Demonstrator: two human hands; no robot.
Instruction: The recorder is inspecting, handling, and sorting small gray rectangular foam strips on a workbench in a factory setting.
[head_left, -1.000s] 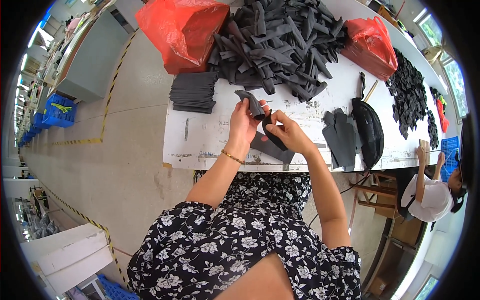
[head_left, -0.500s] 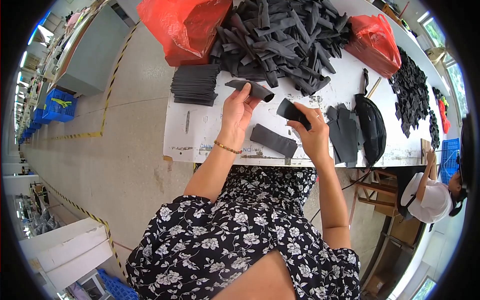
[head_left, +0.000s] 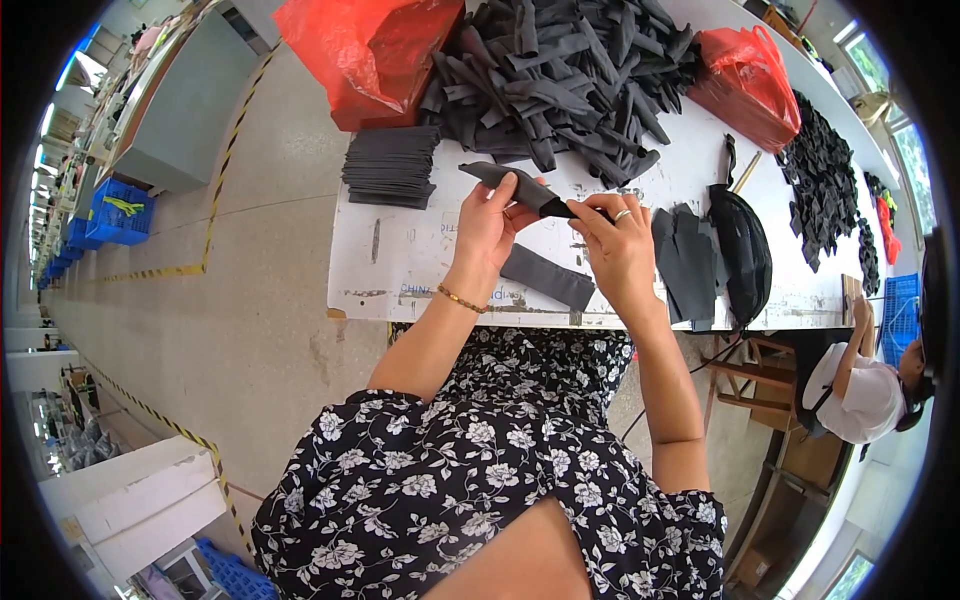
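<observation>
Dark grey fabric, a rolled tube (head_left: 531,196), is clamped in my left hand (head_left: 484,228), thumb on top, above the white table (head_left: 400,248). Half a second ago my right hand (head_left: 622,252) held its black piece (head_left: 560,208) apart; now that piece, pinched in my fingertips, meets the tube's right end.

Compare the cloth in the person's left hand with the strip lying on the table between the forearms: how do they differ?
The held cloth is curled; the table strip lies nearly flat. The held cloth is raised in the left hand; the table strip rests on the table, ungripped. Both are dark grey.
</observation>
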